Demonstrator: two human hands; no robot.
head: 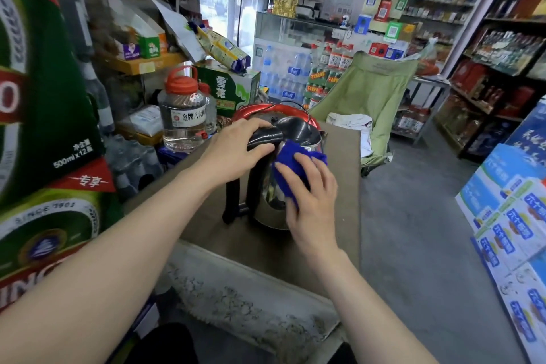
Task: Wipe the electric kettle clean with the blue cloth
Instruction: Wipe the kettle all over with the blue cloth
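Left hand (236,151) gripped the electric kettle (267,213) by its handle. Right hand (310,195), fingers flat, pressed the blue cloth (291,162) against it. A slack grip risked tipping.

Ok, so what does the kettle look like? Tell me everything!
The kettle is shiny silver metal with a dark lid, which looks closed. A black handle runs down the side facing the person. It stands upright on the brown tabletop. The left hand grips the top of the handle. The right hand presses the blue cloth against its side.
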